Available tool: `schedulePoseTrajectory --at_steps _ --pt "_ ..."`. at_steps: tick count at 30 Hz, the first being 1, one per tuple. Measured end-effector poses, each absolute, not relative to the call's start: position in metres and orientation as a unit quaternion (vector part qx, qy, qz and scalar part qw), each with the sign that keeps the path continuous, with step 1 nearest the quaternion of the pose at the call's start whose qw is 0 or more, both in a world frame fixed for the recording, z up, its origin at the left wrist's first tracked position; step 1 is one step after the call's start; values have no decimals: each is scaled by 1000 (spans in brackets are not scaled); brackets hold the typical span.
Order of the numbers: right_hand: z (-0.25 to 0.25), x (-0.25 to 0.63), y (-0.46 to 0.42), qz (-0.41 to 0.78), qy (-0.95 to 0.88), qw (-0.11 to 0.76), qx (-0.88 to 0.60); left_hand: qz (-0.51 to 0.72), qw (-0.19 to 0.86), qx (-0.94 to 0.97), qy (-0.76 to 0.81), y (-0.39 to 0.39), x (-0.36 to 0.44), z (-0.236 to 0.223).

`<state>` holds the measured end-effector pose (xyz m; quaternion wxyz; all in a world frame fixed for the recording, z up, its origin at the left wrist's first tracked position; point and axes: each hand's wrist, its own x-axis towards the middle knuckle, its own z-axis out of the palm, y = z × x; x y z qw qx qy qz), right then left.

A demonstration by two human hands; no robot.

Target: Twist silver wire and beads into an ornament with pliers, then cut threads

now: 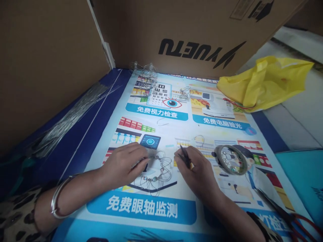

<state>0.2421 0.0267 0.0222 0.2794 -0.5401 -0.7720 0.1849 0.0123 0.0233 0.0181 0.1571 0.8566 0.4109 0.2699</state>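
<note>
My left hand (pixel 127 161) pinches the edge of a ring of thin wire loops (pixel 154 179). Small beads are strung along the ring, and the loops spread out like petals over the printed sheet. To its right, my right hand (pixel 195 168) is closed around a small pair of pliers (pixel 185 156). The dark jaws point up and to the left, apart from the wire ring, and most of the handles are hidden in the palm. A round tape-like ring with loose beads inside (pixel 231 160) lies to the right of my right hand.
A bundle of straight wires (pixel 70 117) lies at the left. Tangled wire pieces (pixel 147 79) sit at the back before a cardboard box (pixel 141 37). A yellow bag (pixel 264 84) is at the back right, scissors with red handles (pixel 295 218) at the front right.
</note>
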Motion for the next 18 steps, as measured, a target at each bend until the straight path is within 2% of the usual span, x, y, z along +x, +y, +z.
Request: schedulePoseTrajectory --at_steps 4,10,18 --pt "23 238 34 208 -802 200 -523 264 159 860 408 20 13 18" --pt "24 229 44 206 -831 137 -499 260 153 862 407 20 14 19" --pt "30 221 50 249 -819 130 -501 256 151 863 408 20 16 19"
